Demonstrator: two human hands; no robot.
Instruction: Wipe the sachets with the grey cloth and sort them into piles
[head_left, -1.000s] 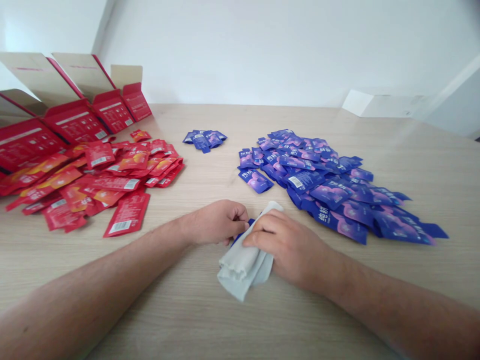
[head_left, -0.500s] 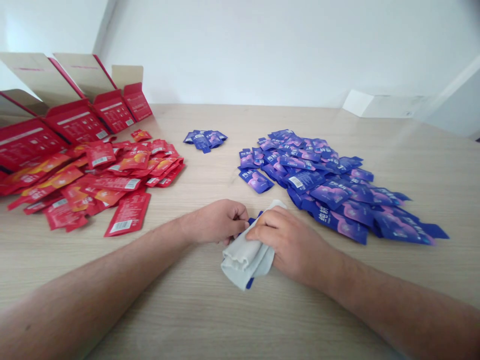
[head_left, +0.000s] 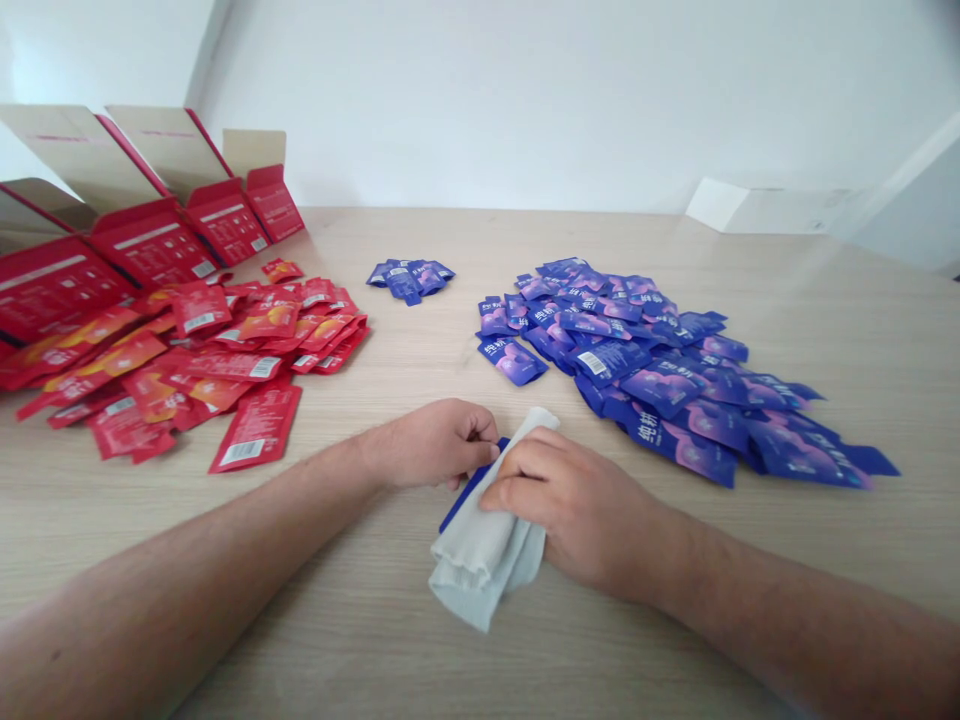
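Near the front middle of the table, my left hand (head_left: pixel 442 445) pinches the upper corner of a blue sachet (head_left: pixel 463 503). My right hand (head_left: pixel 577 505) is closed round a folded pale cloth (head_left: pixel 480 535), which lies over most of that sachet and hides its printed face. The cloth hangs down towards me below the fingers. Beyond the right hand spreads a large pile of blue and purple sachets (head_left: pixel 622 345). Farther back in the middle sits a small cluster of blue sachets (head_left: pixel 409 278).
To the left is a pile of red and orange sachets (head_left: pixel 225 350). Several red cartons (head_left: pixel 150 245) with raised flaps stand in a row behind it. A white folded card (head_left: pixel 772 210) rests at the back right, by the wall. Everything is on a light wood table (head_left: pixel 390 630).
My right hand has drawn the cloth down towards me along the blue sachet, baring more of its left edge. My left hand has kept its place at the corner.
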